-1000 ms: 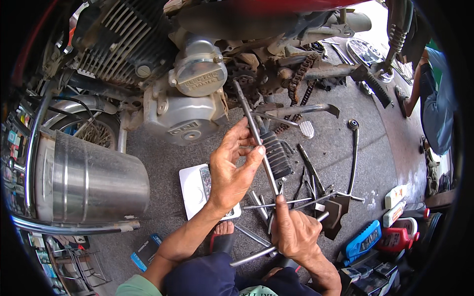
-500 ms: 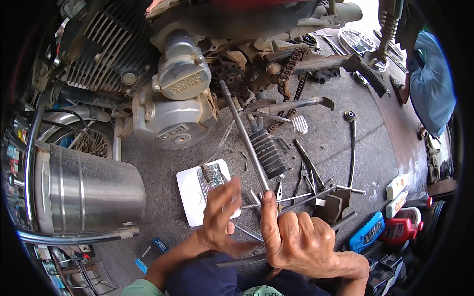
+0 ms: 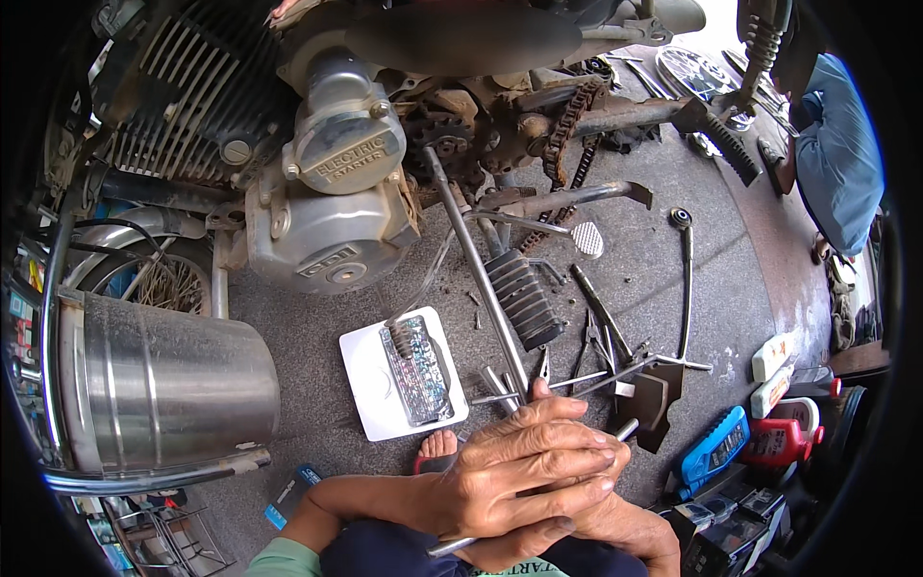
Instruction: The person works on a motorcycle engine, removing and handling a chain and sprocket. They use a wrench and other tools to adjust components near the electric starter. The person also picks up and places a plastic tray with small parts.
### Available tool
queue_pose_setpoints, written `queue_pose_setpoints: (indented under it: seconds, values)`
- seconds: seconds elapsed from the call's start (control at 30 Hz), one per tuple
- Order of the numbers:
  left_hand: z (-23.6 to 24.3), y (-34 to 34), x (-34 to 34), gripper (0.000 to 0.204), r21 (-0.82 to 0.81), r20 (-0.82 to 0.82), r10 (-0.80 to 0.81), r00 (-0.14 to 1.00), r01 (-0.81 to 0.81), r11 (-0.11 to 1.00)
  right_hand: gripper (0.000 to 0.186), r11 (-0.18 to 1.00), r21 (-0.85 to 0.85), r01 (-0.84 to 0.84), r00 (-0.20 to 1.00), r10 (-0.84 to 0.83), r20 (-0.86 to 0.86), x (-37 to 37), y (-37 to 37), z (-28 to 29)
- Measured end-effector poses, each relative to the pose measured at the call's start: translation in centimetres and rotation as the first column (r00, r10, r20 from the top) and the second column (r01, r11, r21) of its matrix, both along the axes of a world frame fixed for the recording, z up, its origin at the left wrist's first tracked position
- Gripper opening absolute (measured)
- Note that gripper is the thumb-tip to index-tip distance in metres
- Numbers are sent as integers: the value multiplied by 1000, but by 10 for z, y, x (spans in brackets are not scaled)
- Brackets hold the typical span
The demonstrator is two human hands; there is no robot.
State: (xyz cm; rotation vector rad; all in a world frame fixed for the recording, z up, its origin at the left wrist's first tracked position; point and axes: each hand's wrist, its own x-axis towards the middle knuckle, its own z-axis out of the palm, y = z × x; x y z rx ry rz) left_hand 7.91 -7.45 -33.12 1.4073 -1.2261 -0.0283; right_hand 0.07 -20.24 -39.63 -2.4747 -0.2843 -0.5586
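A long T-handle wrench (image 3: pixel 476 269) slants from the sprocket area (image 3: pixel 442 135) on the motorcycle's lower side down to my hands. My right hand (image 3: pixel 611 519) grips its crossbar from behind and is mostly covered. Over it lies my left hand (image 3: pixel 514 471), its fingers wrapped across the right hand and the handle. Ends of the crossbar stick out at the upper right and lower left of my grip. Beside the shaft are the ribbed rubber footrest (image 3: pixel 524 298) and a metal pedal (image 3: pixel 586 240). The wrench tip's exact seat is hard to see.
An engine cover (image 3: pixel 332 231) and silver cylinder (image 3: pixel 178 380) stand left. On the floor lie a white card pack (image 3: pixel 370 385), pliers (image 3: pixel 588 346), a ratchet (image 3: pixel 686 279) and several rods. Bottles (image 3: pixel 716 452) stand right. A rusty chain (image 3: pixel 567 135) hangs behind; someone in blue (image 3: pixel 841 159) is at the far right.
My left hand has moved right from beside the card pack and come down over my right hand on the handle. The crossbar has turned slightly, and the view has shifted a little.
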Motion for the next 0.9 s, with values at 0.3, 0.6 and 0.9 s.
queue_pose_setpoints:
  seconds: [0.3,0.6,0.9]
  values:
    - [7,-3,-3,29,113,-30,44,999,-40,993,40,1000,17,9,999,-10,50,0,-5,11]
    - [-24,2,13,87,296,278,96,956,-180,938,55,1000,-5,15,992,-14,122,-2,-16,23]
    - [-37,-5,37,109,336,269,201,942,-287,897,61,993,-82,83,968,-61,242,15,-35,13]
